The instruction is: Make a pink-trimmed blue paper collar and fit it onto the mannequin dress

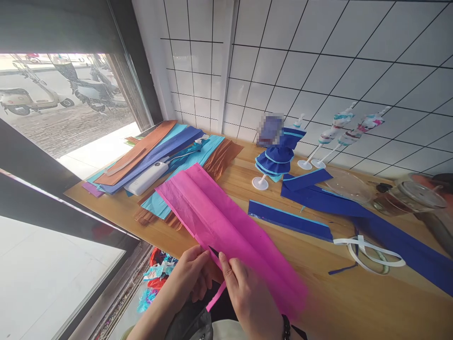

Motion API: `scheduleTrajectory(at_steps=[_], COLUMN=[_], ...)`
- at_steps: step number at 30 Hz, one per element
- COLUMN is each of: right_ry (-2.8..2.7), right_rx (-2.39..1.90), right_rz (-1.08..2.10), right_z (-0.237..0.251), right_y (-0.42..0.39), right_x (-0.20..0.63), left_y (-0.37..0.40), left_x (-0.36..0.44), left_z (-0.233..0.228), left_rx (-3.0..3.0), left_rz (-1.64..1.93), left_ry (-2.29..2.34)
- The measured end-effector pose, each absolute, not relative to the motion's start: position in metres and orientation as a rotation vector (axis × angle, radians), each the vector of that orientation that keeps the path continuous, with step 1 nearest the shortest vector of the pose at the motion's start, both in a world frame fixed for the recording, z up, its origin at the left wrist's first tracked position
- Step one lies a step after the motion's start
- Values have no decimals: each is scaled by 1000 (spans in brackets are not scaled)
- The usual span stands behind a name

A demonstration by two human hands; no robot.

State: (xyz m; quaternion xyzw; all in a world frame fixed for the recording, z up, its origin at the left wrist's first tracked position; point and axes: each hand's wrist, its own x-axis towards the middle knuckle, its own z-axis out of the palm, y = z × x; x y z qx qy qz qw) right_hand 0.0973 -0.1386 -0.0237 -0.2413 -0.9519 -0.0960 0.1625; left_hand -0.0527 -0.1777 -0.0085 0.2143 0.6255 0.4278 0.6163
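Observation:
A long sheet of pink crepe paper (226, 222) lies folded across the wooden table (354, 293), its near end at the table's front edge. My left hand (191, 278) pinches that near edge from the left. My right hand (247, 297) grips the same end from the right, and a dark pointed tip, perhaps scissors, shows between the two hands. A thin pink strip (215, 296) hangs down below the hands. A dark band is on my right wrist.
Stacked crepe sheets in brown, blue and turquoise (159, 151) with a white power bank (146, 178) lie at the back left. A blue paper dress on a white stand (276, 158), blue strips (290, 220), white tape (371, 252), two more stands (336, 132) and a lidded cup (406, 196) lie to the right.

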Motion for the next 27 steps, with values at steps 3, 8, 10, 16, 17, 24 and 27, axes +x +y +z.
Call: scheduleTrajectory(at_steps=[3,8,10,16,17,24,27], right_ry=[-2715,-2724,-2720,-2645,-2642,-2696,-2688], right_rx=[-681,-699,-736,-742,-741,-658,-642], right_rz=[-252,-257,-255,-288,-289,-291,-309], right_z=[-24,-23,-24,-31,-31,-19,-16], right_y=[-137,-139,-141,-144,-143,-138,-137], right_x=[97,95,94,92,92,94,94], left_y=[-178,-179,-179,-179,-179,-180,-180], left_x=[-53,-54,-54,-55,-55,-56,-56], left_z=[-9,-8,-9,-10,-10,-11,-12], left_rx=[470,450,453,445,439,432,436], left_rz=[992,999,1001,1016,1017,1034,1037], left_ry=[1430,1411,1401,1378,1376,1367,1369])
